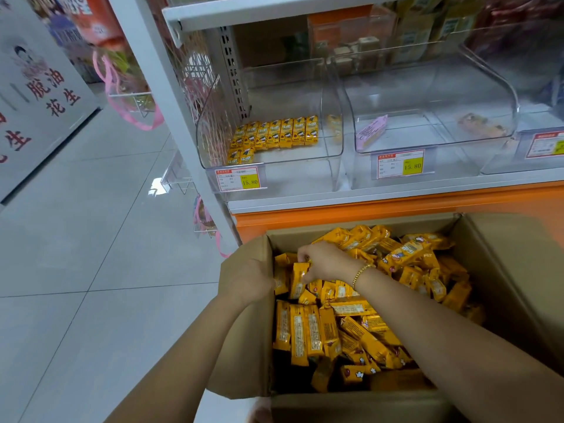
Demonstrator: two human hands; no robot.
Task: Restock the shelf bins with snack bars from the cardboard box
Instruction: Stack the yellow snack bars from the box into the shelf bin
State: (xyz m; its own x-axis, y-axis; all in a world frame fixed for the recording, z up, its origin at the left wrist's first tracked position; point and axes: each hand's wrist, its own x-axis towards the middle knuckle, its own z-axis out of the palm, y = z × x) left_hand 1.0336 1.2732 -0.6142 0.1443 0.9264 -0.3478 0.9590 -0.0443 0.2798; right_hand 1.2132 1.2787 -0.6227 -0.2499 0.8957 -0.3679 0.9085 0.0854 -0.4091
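2 arms extend: left hand (247, 279) grips the cardboard box (503, 270) wall, right hand (324, 260) pinches a snack bar (299, 277).

one cardboard box (503, 270), three price tags (400, 165)

The cardboard box (500, 270) is plain brown. The snack bars (305, 331) heaped in it have yellow-orange wrappers; some show pale panels of fine dark print, others small white and red shapes. The row of bars (274, 134) in the left bin (274, 161) is bright yellow with black marks, and the bin itself is clear. The price tag (241, 178) is white with a red border and a yellow square with dark numbers. A packet (370, 131) in the middle bin (433, 146) is pink. The shelf front (396, 209) is orange. The floor (76, 239) has pale grey tiles with thin dark joints. The bracelet (361, 271) is gold, the sign (45, 96) pale grey with red characters, the ribbons (134, 117) pink
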